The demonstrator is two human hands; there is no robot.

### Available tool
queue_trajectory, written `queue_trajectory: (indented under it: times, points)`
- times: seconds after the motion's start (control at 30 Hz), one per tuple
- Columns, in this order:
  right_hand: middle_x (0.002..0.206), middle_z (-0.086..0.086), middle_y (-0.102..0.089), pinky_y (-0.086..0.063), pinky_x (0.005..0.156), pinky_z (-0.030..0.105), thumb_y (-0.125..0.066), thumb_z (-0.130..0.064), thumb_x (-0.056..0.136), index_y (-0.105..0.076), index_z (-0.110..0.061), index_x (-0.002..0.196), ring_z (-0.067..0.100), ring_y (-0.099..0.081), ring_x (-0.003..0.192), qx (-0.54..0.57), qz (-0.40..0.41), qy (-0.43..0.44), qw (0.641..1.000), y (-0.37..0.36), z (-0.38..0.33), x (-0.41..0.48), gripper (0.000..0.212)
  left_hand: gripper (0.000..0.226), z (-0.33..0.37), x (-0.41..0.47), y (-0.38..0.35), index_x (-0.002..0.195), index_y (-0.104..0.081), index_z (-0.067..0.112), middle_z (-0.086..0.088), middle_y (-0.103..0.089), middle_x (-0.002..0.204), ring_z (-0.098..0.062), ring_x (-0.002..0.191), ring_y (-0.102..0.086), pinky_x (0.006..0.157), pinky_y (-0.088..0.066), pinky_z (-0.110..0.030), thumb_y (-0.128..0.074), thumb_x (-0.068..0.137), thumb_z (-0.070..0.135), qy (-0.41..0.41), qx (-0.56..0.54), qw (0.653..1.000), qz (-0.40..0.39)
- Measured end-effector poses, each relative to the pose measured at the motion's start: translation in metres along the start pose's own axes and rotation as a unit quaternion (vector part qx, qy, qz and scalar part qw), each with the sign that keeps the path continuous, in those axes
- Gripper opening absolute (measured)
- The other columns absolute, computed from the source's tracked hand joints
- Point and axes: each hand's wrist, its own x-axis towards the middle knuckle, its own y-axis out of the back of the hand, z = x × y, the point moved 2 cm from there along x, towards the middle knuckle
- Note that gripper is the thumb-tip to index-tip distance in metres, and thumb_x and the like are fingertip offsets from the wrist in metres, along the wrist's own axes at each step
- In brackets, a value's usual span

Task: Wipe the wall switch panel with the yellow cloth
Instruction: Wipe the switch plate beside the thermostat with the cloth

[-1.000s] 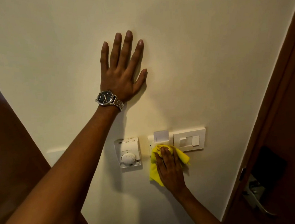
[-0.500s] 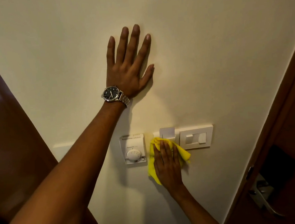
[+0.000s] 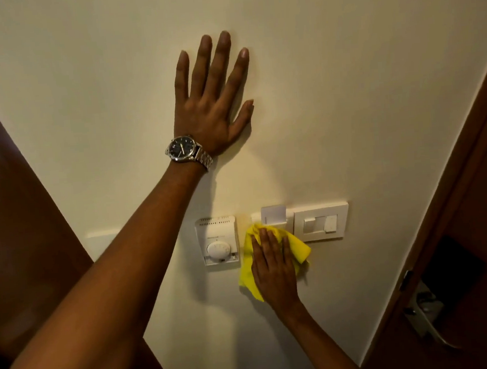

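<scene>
switch panel (image 3: 321,222) sits on the wall (image 3: 345,89) at about 5 o'clock from the middle of the view, a pale plastic plate with raised rockers and squared edges, joined on its left to a card slot (image 3: 274,215) with a white card standing in it. the right hand (image 3: 274,272) lies flat with fingers together, pressing the yellow cloth (image 3: 300,251) against the wall just at 7 o'clock of the panel; the cloth touches the card slot's lower edge but covers little of the plate. the left hand (image 3: 215,99) is spread wide and flat on the bare wall at 12 o'clock, holding nothing, a metal watch (image 3: 185,149) on its wrist.

likely troubles: a firm sweep to 3 o'clock could flip a rocker, since the rockers stand proud; the soft, crumpled cloth could snag the card and pull it out; its loose corner at 8 o'clock could catch the round dial of the thermostat (image 3: 217,240) close beside. the smooth painted wall gives the cloth little grip, so it may bunch under the palm.
</scene>
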Motion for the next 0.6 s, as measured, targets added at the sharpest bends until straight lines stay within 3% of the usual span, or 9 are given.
queue_trajectory:
  times: [0.07,0.17,0.27,0.33,0.47,0.6]
  points:
    - [0.154,0.015,-0.041,-0.017,0.121,0.055,-0.053,-0.02,0.097,-0.043,-0.009,0.148,0.035,-0.009,0.154,0.0,-0.017,0.016,1.0,-0.003,0.007,-0.02,0.053,0.067,0.0,-0.001,0.002,0.162,-0.033,0.022,-0.015,-0.036,0.166,-0.036,0.155,-0.031,0.126,-0.023,-0.059,-0.034,0.105,0.058,0.001,-0.005,1.0,-0.003]
    - [0.155,0.016,-0.037,-0.019,0.119,0.056,-0.042,-0.02,0.101,-0.034,-0.009,0.15,0.036,-0.006,0.154,-0.002,-0.024,0.022,0.999,-0.005,0.012,-0.021,0.051,0.067,0.0,0.0,0.002,0.162,-0.033,0.022,-0.015,-0.036,0.166,-0.036,0.155,-0.031,0.126,-0.024,-0.059,-0.033,0.106,0.058,0.001,-0.005,1.0,0.001]
    - [0.155,0.025,-0.034,-0.021,0.121,0.056,-0.042,-0.018,0.103,-0.028,-0.004,0.152,0.038,-0.013,0.153,0.034,-0.005,-0.057,0.998,-0.004,0.013,-0.009,0.053,0.068,0.0,-0.001,-0.002,0.162,-0.032,0.022,-0.015,-0.036,0.166,-0.037,0.155,-0.031,0.126,-0.023,-0.06,-0.032,0.105,0.059,-0.003,0.0,1.0,0.008]
    - [0.158,0.026,-0.026,-0.02,0.121,0.056,-0.033,-0.018,0.108,-0.027,-0.002,0.151,0.038,-0.01,0.153,0.063,0.001,-0.086,0.994,-0.007,0.017,-0.015,0.046,0.069,0.0,-0.001,-0.004,0.162,-0.032,0.022,-0.016,-0.036,0.166,-0.037,0.155,-0.03,0.126,-0.023,-0.06,-0.031,0.105,0.059,-0.002,-0.005,1.0,0.009]
    - [0.166,0.02,-0.001,-0.02,0.12,0.057,-0.024,-0.018,0.11,-0.029,-0.002,0.15,0.038,-0.008,0.153,0.061,-0.009,-0.059,0.996,-0.01,0.024,-0.027,0.044,0.068,-0.001,-0.001,-0.002,0.162,-0.032,0.022,-0.016,-0.036,0.166,-0.037,0.155,-0.03,0.126,-0.024,-0.061,-0.032,0.105,0.059,-0.001,-0.004,1.0,0.007]
    - [0.164,0.021,-0.012,-0.022,0.121,0.057,-0.031,-0.018,0.109,-0.018,-0.006,0.157,0.038,-0.014,0.153,0.101,0.014,-0.074,0.992,-0.006,0.029,-0.009,0.051,0.069,0.0,0.002,-0.005,0.161,-0.034,0.021,-0.017,-0.039,0.164,-0.039,0.153,-0.033,0.125,-0.024,-0.06,-0.032,0.104,0.06,-0.004,0.008,1.0,0.015]
